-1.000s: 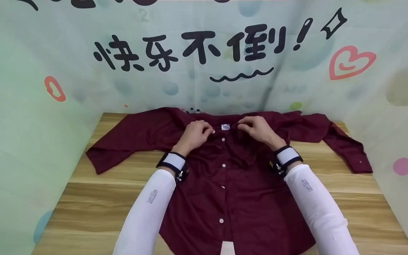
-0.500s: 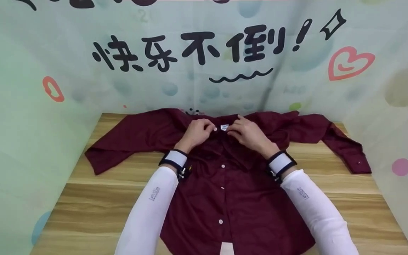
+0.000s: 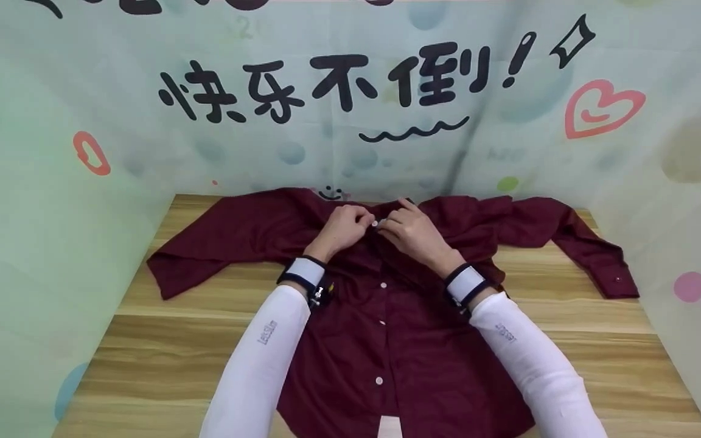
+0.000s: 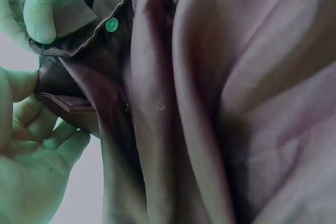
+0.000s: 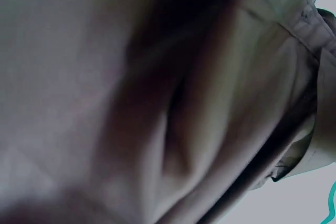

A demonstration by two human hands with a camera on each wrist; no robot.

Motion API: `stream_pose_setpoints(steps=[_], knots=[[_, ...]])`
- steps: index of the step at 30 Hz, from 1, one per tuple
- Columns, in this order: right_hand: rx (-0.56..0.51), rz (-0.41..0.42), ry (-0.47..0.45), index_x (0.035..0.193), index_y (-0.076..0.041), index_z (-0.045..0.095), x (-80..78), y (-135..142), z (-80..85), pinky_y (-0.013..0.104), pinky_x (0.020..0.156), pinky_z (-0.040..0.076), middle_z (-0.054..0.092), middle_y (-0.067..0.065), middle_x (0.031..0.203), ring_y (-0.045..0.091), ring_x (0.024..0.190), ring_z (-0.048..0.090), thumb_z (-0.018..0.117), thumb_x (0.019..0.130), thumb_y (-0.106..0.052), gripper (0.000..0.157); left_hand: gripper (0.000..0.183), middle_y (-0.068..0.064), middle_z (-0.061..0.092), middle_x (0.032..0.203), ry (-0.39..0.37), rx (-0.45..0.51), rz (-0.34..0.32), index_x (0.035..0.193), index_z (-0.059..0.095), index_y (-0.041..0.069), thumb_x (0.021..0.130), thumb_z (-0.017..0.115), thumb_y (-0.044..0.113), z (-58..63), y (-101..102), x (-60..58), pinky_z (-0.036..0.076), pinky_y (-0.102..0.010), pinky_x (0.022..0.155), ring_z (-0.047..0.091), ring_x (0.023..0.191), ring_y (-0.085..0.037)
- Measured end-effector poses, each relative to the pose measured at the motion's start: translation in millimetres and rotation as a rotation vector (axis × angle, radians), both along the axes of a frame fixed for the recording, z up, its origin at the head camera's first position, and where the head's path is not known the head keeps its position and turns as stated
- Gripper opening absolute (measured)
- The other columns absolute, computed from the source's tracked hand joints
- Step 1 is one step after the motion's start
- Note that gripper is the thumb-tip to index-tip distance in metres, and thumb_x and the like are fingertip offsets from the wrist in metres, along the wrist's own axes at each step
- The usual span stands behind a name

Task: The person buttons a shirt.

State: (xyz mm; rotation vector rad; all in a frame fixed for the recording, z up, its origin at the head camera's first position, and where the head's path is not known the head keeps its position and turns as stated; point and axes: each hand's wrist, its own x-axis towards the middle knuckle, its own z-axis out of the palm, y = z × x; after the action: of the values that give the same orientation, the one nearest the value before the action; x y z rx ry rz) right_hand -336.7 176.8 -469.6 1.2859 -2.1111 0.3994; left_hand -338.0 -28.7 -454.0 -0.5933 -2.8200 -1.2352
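A dark red button-up shirt (image 3: 442, 359) lies front up, with its sleeves spread to both sides. At its neck, my left hand (image 3: 341, 231) pinches the collar edge beside a small white button (image 3: 375, 223). My right hand (image 3: 417, 236) meets it there, pinching the opposite collar edge, with its index finger raised. The fingertips of both hands are close together. In the left wrist view, fingers (image 4: 42, 22) hold the collar band, and another button (image 4: 112, 24) shows below it. Folds of shirt cloth (image 5: 210, 119) fill most of the right wrist view, hiding the right hand.
The shirt is on a wood-grain table (image 3: 162, 353). A printed cloth backdrop (image 3: 302, 146) stands right behind the far table edge and continues along both sides. The left sleeve (image 3: 204, 249) and the cuff (image 3: 618, 280) lie near the table's sides.
My right hand has moved left toward my left hand, bringing its collar edge to the button. The neck label and the button below the collar are now covered. The left hand has shifted slightly right.
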Motion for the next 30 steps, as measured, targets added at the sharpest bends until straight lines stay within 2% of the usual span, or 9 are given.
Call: stream_pose_setpoints(steps=[6,14,19,21,24,26,30], knots=[[-0.053,0.001,0.040,0.093,-0.003,0.075,0.4,-2,-6.0,0.051,0.110,0.042,0.069,0.008,0.083,0.027,0.080,0.065,0.078,0.090,-0.006,0.005,0.026,-0.003,0.062,0.081,-0.015,0.018,-0.006,0.085,0.070,0.003,0.104,0.057,0.016,-1.4,-1,-0.6,0.040,-0.027,0.070,0.050,0.072,-0.017],[-0.051,-0.009,0.036,0.094,-0.003,0.075,1.2,-2,-8.2,0.051,0.110,0.043,0.070,0.008,0.084,0.026,0.079,0.065,0.077,0.092,-0.007,0.005,0.026,-0.005,0.066,0.087,-0.022,0.014,-0.018,0.085,0.071,0.003,0.103,0.057,0.016,-2.9,-3,-0.6,0.040,-0.027,0.070,0.051,0.073,-0.016],[-0.051,-0.010,0.022,0.096,-0.002,0.075,1.4,0,-8.6,0.052,0.109,0.043,0.070,0.009,0.084,0.026,0.078,0.065,0.076,0.092,-0.006,0.005,0.028,-0.003,0.060,0.077,-0.031,0.021,-0.031,0.082,0.069,0.003,0.104,0.057,0.017,-2.9,-1,0.6,0.038,-0.026,0.066,0.048,0.068,-0.016],[-0.054,-0.008,0.014,0.095,-0.002,0.075,1.5,1,-9.5,0.054,0.107,0.045,0.070,0.009,0.084,0.026,0.077,0.065,0.077,0.091,-0.005,0.006,0.028,-0.004,0.064,0.082,-0.032,0.010,-0.032,0.086,0.072,0.003,0.104,0.057,0.017,-2.8,0,0.8,0.042,-0.026,0.070,0.053,0.073,-0.017],[-0.064,0.000,0.005,0.094,-0.002,0.075,1.4,1,-10.7,0.056,0.103,0.047,0.069,0.010,0.083,0.027,0.077,0.066,0.079,0.088,-0.004,0.008,0.026,-0.011,0.072,0.102,-0.034,-0.016,-0.034,0.096,0.076,0.002,0.104,0.057,0.018,-2.0,2,1.5,0.048,-0.030,0.082,0.063,0.092,-0.021],[-0.064,0.001,0.001,0.094,-0.002,0.075,1.4,0,-12.0,0.057,0.103,0.048,0.069,0.010,0.082,0.027,0.077,0.066,0.080,0.088,-0.004,0.008,0.026,-0.012,0.072,0.112,-0.049,-0.020,-0.029,0.102,0.077,0.002,0.103,0.057,0.018,-2.2,2,2.7,0.049,-0.033,0.090,0.065,0.103,-0.023],[-0.067,-0.004,-0.003,0.095,-0.002,0.075,2.1,-2,-13.8,0.058,0.102,0.048,0.069,0.010,0.082,0.027,0.076,0.066,0.079,0.089,-0.005,0.008,0.025,-0.012,0.070,0.112,-0.081,-0.006,-0.017,0.103,0.077,0.001,0.103,0.057,0.016,-2.7,2,5.6,0.049,-0.034,0.093,0.064,0.106,-0.026]])
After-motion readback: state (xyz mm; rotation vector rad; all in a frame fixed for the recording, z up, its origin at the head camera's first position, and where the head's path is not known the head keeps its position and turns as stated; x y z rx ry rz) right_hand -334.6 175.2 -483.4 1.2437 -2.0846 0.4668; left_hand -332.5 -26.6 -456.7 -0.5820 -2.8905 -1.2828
